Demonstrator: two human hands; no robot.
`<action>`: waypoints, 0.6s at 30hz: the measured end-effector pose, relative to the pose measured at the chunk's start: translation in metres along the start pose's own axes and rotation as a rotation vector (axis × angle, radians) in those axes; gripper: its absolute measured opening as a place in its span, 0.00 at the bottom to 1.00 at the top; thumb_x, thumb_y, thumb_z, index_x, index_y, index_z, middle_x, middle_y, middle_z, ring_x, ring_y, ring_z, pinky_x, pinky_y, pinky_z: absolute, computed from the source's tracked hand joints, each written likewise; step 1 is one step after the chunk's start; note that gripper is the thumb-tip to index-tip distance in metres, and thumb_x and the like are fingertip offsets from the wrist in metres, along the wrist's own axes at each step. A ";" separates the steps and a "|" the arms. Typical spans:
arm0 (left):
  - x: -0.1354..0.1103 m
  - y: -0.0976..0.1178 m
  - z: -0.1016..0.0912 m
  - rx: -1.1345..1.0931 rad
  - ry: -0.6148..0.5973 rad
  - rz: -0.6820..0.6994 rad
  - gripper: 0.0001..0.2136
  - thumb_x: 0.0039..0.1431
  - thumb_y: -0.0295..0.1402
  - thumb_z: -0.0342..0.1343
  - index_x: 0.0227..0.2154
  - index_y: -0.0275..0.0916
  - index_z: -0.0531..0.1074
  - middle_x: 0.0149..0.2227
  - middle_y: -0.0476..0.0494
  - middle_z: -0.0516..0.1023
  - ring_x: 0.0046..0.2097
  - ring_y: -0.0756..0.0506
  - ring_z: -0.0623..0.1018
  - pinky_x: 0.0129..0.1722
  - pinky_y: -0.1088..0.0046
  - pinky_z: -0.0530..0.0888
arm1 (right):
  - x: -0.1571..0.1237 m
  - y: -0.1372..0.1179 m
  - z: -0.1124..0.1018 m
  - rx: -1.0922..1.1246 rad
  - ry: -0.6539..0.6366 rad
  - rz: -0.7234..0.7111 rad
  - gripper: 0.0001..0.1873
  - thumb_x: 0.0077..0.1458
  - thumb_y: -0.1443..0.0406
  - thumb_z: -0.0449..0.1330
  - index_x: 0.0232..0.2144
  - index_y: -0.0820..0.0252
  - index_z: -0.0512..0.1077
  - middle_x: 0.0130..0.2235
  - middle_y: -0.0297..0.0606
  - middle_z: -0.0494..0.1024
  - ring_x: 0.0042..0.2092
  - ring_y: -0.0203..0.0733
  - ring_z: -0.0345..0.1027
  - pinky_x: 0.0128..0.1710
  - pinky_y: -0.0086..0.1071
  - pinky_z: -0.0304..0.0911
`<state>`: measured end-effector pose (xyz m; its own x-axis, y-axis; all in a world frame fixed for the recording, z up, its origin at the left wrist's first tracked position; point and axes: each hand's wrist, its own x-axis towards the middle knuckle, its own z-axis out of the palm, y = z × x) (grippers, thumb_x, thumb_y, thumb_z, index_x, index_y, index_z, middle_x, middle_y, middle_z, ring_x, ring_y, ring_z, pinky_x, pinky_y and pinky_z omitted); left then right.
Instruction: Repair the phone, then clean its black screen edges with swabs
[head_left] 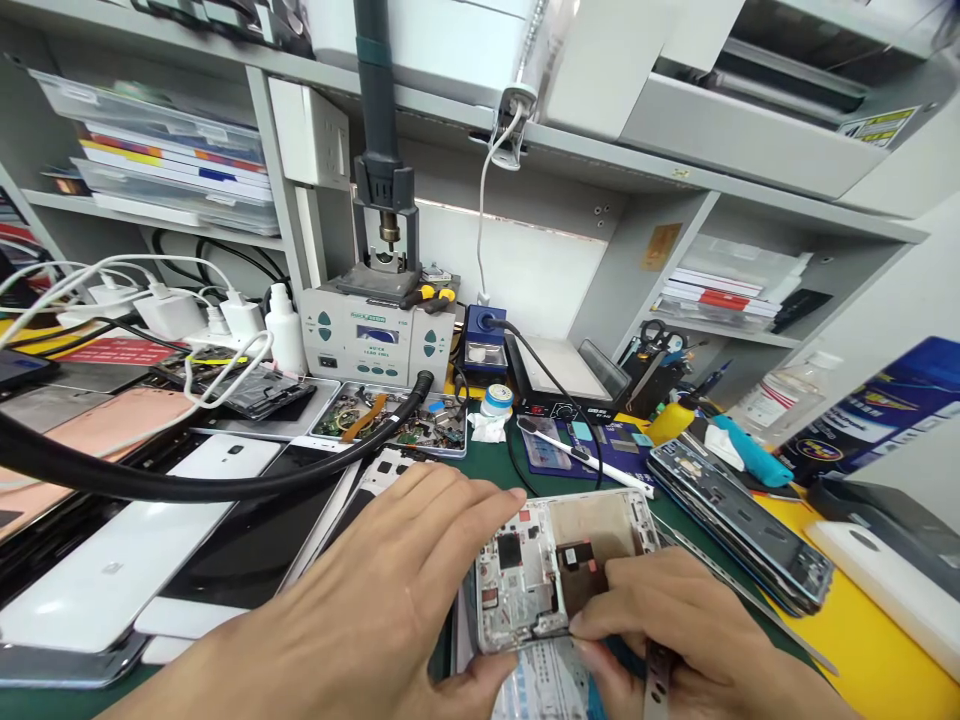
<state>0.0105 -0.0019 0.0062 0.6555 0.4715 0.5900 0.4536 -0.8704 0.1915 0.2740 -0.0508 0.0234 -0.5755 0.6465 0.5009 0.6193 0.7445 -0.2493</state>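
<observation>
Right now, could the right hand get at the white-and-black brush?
Probably yes: the brush lies just past the phone frame, its handle end uncovered. A black cable crosses farther up, and the right hand would first have to leave the frame.

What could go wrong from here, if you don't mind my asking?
The fingers of the right hand are at the lower edge of the silver, rectangular, opened phone frame; too much force might bend it or harm its exposed parts. The perforated silver metal strip, seemingly tucked in that hand, could scratch it. The thick black hose arches beyond the left hand and might be bumped.
</observation>
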 end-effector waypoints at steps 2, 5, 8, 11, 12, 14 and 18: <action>0.000 0.000 0.000 -0.003 0.004 0.009 0.35 0.54 0.35 0.63 0.63 0.36 0.57 0.59 0.37 0.72 0.62 0.39 0.69 0.65 0.58 0.64 | 0.002 -0.001 -0.001 0.014 0.031 -0.006 0.09 0.52 0.75 0.64 0.33 0.57 0.77 0.23 0.27 0.77 0.25 0.33 0.72 0.29 0.26 0.64; 0.000 0.000 -0.001 0.006 0.005 0.012 0.35 0.54 0.35 0.64 0.63 0.36 0.57 0.60 0.37 0.72 0.63 0.39 0.69 0.65 0.59 0.65 | 0.002 -0.002 -0.003 0.017 0.007 0.014 0.08 0.52 0.74 0.65 0.34 0.57 0.78 0.25 0.28 0.78 0.27 0.34 0.73 0.31 0.27 0.65; 0.001 -0.001 -0.001 0.018 -0.002 0.002 0.34 0.55 0.35 0.63 0.63 0.36 0.58 0.59 0.37 0.72 0.63 0.39 0.69 0.65 0.59 0.65 | 0.000 -0.001 -0.003 0.000 -0.046 0.020 0.07 0.56 0.72 0.65 0.37 0.57 0.79 0.27 0.31 0.80 0.29 0.37 0.75 0.33 0.29 0.67; 0.003 -0.001 0.000 0.013 -0.004 0.002 0.34 0.55 0.35 0.63 0.63 0.36 0.58 0.59 0.37 0.72 0.62 0.39 0.69 0.65 0.59 0.66 | -0.001 0.002 -0.001 0.003 -0.056 -0.014 0.07 0.60 0.71 0.63 0.38 0.57 0.80 0.28 0.34 0.81 0.30 0.39 0.76 0.33 0.31 0.68; 0.003 -0.001 0.000 0.006 -0.003 0.006 0.35 0.54 0.35 0.63 0.63 0.35 0.58 0.59 0.37 0.72 0.62 0.39 0.69 0.65 0.58 0.66 | -0.002 0.003 -0.001 0.014 -0.063 -0.017 0.07 0.61 0.71 0.63 0.38 0.57 0.80 0.28 0.34 0.81 0.29 0.39 0.75 0.33 0.31 0.68; 0.003 0.000 0.000 -0.005 -0.002 0.010 0.34 0.54 0.35 0.63 0.63 0.35 0.58 0.59 0.37 0.72 0.62 0.38 0.69 0.65 0.58 0.66 | -0.001 0.005 0.000 0.033 -0.045 -0.027 0.07 0.61 0.71 0.62 0.38 0.58 0.81 0.27 0.35 0.81 0.29 0.39 0.75 0.32 0.31 0.68; 0.002 0.001 0.000 0.006 0.001 0.004 0.34 0.54 0.36 0.64 0.62 0.36 0.58 0.58 0.37 0.73 0.62 0.39 0.70 0.64 0.58 0.66 | 0.000 0.004 -0.001 0.031 -0.016 -0.017 0.07 0.62 0.70 0.62 0.38 0.58 0.81 0.29 0.38 0.82 0.31 0.41 0.77 0.33 0.31 0.69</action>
<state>0.0125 -0.0021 0.0080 0.6568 0.4682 0.5911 0.4546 -0.8713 0.1850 0.2771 -0.0475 0.0229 -0.5949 0.6358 0.4918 0.5926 0.7603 -0.2661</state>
